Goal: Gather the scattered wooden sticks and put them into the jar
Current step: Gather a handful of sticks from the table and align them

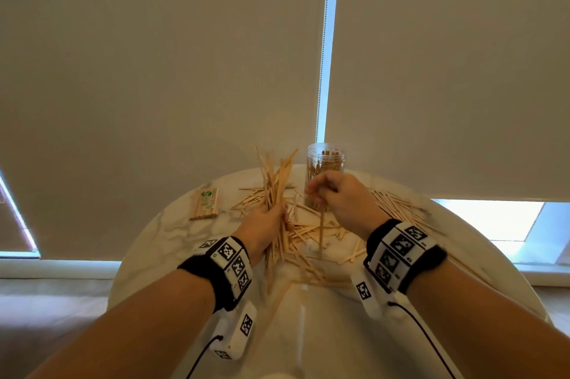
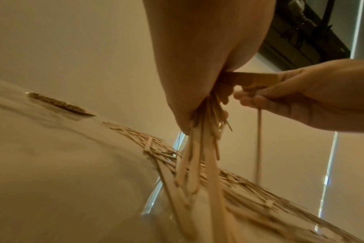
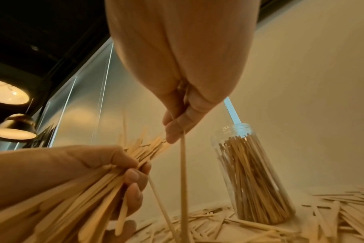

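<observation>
My left hand [image 1: 267, 221] grips a thick bundle of wooden sticks [image 1: 275, 184] that fans out above and below the fist; the same bundle [image 3: 89, 177] shows in the right wrist view. My right hand [image 1: 334, 193] pinches a single long stick [image 1: 321, 229] that hangs upright, its lower end near the pile. The stick [image 3: 183, 180] runs down from my fingertips [image 3: 174, 133]. A clear plastic jar [image 1: 324, 167] stands upright just behind my right hand, partly filled with sticks [image 3: 251, 177]. Many loose sticks [image 1: 311, 233] lie scattered on the round marble table [image 1: 172, 243].
A wrapped pack of sticks [image 1: 205, 204] lies at the table's left rear. More loose sticks [image 1: 398, 205] spread to the right of the jar. Roller blinds hang close behind the table. The near part of the tabletop [image 1: 308, 332] carries no sticks.
</observation>
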Tool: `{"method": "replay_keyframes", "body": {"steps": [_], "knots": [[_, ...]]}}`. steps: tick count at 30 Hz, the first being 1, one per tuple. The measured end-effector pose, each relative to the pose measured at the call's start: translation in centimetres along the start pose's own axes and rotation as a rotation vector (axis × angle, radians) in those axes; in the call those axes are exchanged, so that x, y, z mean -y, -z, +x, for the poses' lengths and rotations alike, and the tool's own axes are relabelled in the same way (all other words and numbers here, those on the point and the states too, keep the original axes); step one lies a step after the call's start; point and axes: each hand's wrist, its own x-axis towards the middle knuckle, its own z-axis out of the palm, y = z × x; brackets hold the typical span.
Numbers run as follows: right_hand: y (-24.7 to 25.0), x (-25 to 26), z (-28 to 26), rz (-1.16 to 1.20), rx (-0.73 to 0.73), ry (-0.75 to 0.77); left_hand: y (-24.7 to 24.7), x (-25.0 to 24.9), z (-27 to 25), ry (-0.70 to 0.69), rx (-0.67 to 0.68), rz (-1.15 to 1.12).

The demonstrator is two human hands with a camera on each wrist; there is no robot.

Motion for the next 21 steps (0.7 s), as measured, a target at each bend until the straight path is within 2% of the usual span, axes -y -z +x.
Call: {"method": "replay_keyframes", "body": {"steps": [4, 8, 12, 13, 16, 21], "knots": [[-0.5, 0.7, 0.7, 0.212, -0.054, 0.033, -1.5, 0.0, -0.7, -0.028, 0.013, 0.072], [-1.2, 1.3, 0.5, 0.314, -0.079, 0.026, -3.0, -0.3, -1.4, -0.086, 0.124, 0.062], [-0.6, 1.8, 0.2, 0.098, -0.304, -0.029, -3.2, -0.3, -1.9, -0.086, 0.164, 0.064], [-0.3, 2.0, 0.3, 0.064, -0.313, -0.077, -3.2, -0.3, -2.1, -0.068, 0.181, 0.066], [0.3, 2.7, 0.8, 0.217, -0.162, -0.178, -3.4, -0.5, -2.7, -0.029, 0.246, 0.056], [1.7, 2.9, 1.4, 0.447, -0.101, -0.229, -3.4, -1.0, -3.0, -0.045, 0.282, 0.011]]}}
